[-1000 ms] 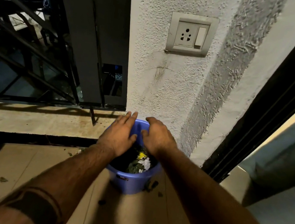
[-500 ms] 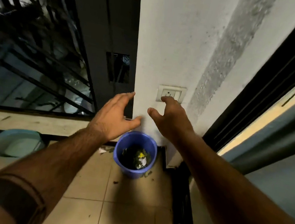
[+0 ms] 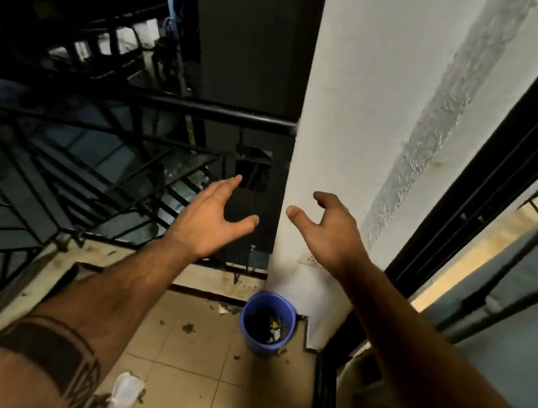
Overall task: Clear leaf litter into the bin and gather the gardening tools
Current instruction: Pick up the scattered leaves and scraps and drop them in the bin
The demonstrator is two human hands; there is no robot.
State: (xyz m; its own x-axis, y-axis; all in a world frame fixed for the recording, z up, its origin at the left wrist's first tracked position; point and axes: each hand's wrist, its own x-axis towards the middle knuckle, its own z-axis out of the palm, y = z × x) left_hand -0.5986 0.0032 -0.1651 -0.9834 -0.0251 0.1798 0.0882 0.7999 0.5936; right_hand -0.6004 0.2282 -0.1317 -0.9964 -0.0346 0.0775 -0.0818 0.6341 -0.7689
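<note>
A small blue bin (image 3: 248, 332) stands on the tiled floor against the white pillar, with dark leaf litter and yellow and white scraps inside. Both my hands hang in the air well above it and hold nothing. My left hand (image 3: 211, 221) has its fingers spread and straight. My right hand (image 3: 327, 234) has loosely bent fingers. A few leaf bits (image 3: 188, 328) lie on the tiles left of the bin. No gardening tool is in view.
A black metal railing (image 3: 136, 102) runs along the balcony's left and far side above a stained ledge (image 3: 215, 279). The white pillar (image 3: 360, 113) and a black sliding-door frame (image 3: 491, 186) close the right. A crumpled white scrap (image 3: 125, 391) lies on the near tiles.
The view has risen far above the bin, which now looks small and low. Both hands lifted off the bin's rim and stay empty. The wall socket dropped behind my right wrist.
</note>
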